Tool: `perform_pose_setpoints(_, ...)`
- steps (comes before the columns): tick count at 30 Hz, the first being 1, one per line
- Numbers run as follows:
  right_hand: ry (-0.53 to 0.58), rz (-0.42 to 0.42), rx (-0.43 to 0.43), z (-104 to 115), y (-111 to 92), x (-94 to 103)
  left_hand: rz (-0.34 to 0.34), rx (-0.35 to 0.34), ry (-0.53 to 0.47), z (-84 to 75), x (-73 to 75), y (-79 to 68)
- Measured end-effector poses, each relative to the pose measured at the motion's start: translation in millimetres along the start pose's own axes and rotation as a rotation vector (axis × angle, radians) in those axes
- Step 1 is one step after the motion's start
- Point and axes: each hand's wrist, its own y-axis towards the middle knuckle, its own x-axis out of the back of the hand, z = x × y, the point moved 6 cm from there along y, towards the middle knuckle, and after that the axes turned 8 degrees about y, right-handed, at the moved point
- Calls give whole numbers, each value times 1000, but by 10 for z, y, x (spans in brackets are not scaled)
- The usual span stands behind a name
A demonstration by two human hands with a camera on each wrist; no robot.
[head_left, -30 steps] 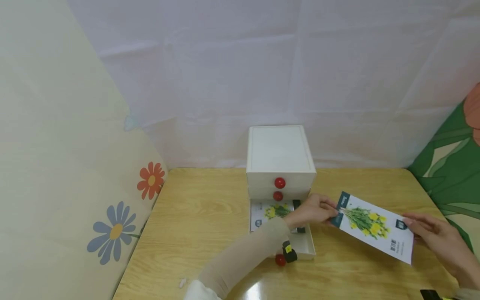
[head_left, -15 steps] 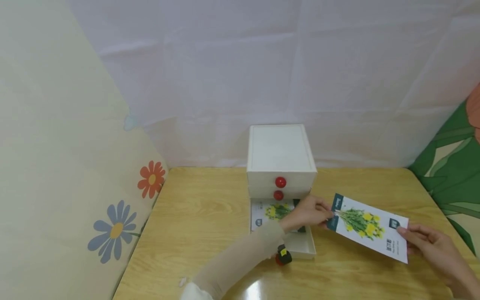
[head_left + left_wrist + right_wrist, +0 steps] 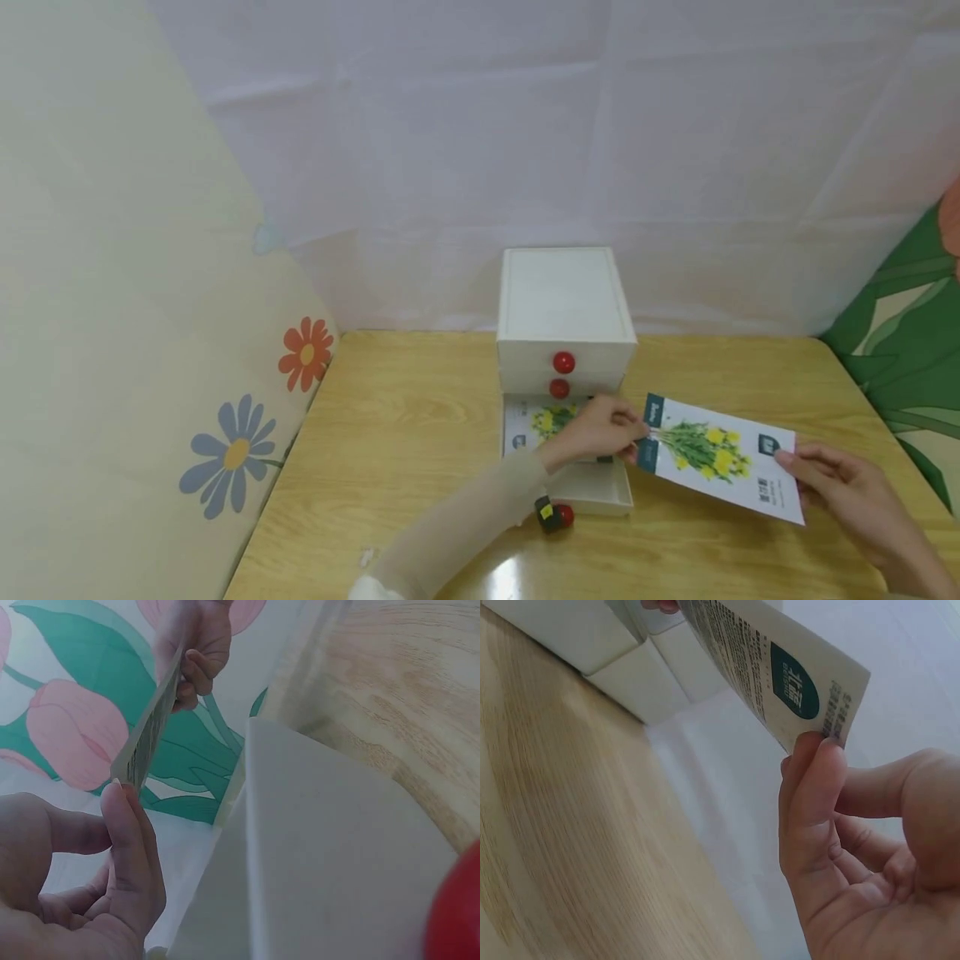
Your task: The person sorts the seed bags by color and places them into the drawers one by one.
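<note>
Between both hands hangs a seed packet (image 3: 720, 458), white with a dark green band and a picture of yellow flowers, tilted above the table. My left hand (image 3: 600, 429) pinches its green-banded end, just over the right side of an open drawer (image 3: 592, 485). The opposite end is pinched by my right hand (image 3: 847, 492) between thumb and fingers. A similar packet (image 3: 525, 425) lies inside the drawer, partly covered by the left hand. In the right wrist view, the held packet (image 3: 780, 667) shows its back, with printed text and a green logo.
A white cabinet of small drawers (image 3: 564, 292) stands at the back of the wooden table (image 3: 405, 433), its two upper drawers pushed in. Red knobs (image 3: 564, 362) stick out in front. Flower-printed cloth (image 3: 911, 358) borders the table on the right.
Both hands have carried the packet a little to the left, toward the open drawer. Their pinch on it looks the same.
</note>
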Motion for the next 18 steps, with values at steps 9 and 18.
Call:
perform_pose_setpoints(9,-19,34,-30,109,-39,-155,-68,-17,10,56,146,-204)
perform_pose_setpoints(18,-72,92,32,124,-57,-391,-120,-47,48,189,330,-380)
